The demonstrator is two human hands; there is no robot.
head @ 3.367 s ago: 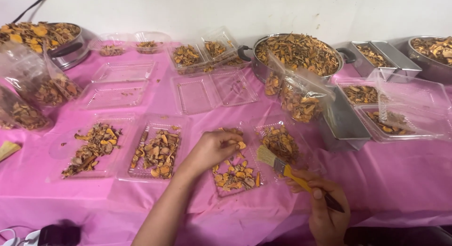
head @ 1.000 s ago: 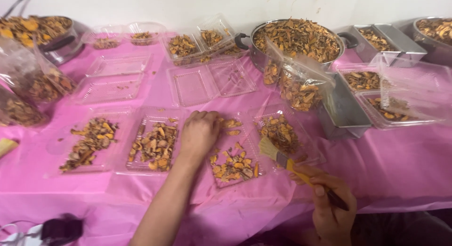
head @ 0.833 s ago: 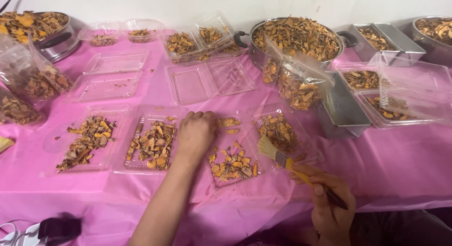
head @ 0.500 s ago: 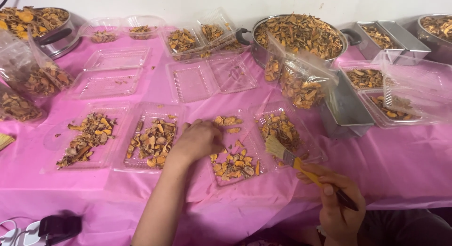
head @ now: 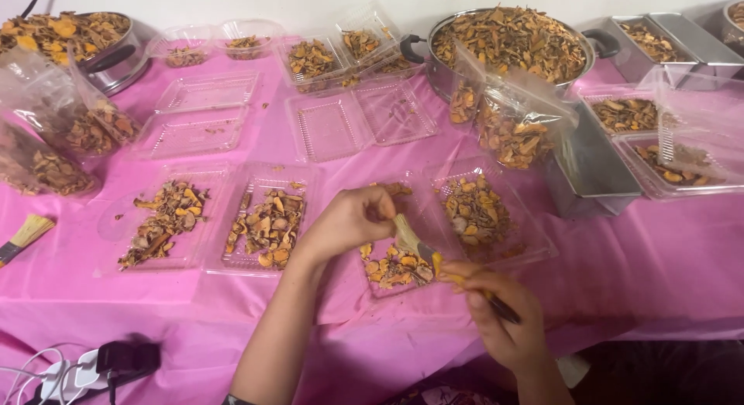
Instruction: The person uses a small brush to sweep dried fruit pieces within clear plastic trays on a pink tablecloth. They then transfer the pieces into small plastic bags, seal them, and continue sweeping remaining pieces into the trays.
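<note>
brush (head: 408, 238) bristles now pinched in left hand (head: 353, 219) fingers; right hand (head: 496, 312) gripped its handle. earlier the left hand lay on the clear tray (head: 395, 261) of dried slices, pink table (head: 666, 250).

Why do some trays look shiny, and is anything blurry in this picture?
Head view: even, soft light with faint shadows; the empty clear trays catch pale glare. The left hand and brush look slightly soft, the right hand too. The table edges bend a little, wide-lens style.
</note>
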